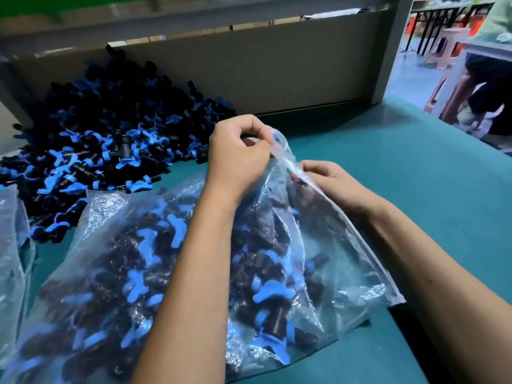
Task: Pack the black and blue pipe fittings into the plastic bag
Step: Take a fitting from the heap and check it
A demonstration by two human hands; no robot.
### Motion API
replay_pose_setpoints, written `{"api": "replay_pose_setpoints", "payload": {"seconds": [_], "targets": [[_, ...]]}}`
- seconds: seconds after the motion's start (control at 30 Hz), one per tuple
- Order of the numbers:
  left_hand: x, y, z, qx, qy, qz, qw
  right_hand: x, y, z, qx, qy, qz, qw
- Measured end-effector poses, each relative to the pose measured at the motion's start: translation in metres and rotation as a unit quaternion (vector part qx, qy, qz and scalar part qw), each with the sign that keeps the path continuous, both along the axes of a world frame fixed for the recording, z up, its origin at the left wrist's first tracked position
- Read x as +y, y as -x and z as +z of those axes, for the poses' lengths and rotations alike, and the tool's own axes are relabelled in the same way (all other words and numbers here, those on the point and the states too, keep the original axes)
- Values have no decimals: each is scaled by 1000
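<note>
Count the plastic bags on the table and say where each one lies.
2: one plastic bag of fittings lies centre, its mouth pinched by both hands; a second bag lies at the left edge, partly cropped. More may be hidden.

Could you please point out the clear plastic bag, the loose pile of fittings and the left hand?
Clear plastic bag (357,261): head view, its transparent right side.
Loose pile of black and blue pipe fittings (105,128): head view, heap's middle.
Left hand (238,156): head view, its back.

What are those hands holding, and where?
Both hands, left and right, pinch the bag at its open top edge.
</note>
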State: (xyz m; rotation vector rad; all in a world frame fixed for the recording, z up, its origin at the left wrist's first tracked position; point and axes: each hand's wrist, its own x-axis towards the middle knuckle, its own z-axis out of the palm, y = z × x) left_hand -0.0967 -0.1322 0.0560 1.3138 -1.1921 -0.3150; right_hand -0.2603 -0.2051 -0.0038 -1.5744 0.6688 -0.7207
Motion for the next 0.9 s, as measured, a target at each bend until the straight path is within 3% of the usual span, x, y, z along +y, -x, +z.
{"api": "replay_pose_setpoints", "payload": {"seconds": [0.1,0.23,0.3,0.4,0.47,0.53,0.67,0.8,0.9], "targets": [[-3,9,2,13,21,-23,999,15,-12,3,-37,16,66,997],[-1,16,5,34,53,-29,998,17,-43,7,9,72,17,997],[-1,17,5,48,63,-31,996,25,-43,-5,41,147,29,988],[1,16,6,53,62,-36,996,42,-38,-14,11,190,5,982],[2,14,8,51,55,-39,996,48,-36,-3,4,192,45,980],[5,11,9,44,45,-43,997,45,-31,9,8,181,84,980],[10,-2,12,5,-15,-78,997,32,-17,13,-58,-11,-30,998],[19,-17,12,-4,-100,-118,988,18,-7,16,-95,-44,-109,988],[23,-33,10,-3,-127,-89,988,11,0,28,-153,-63,-177,970]]}}
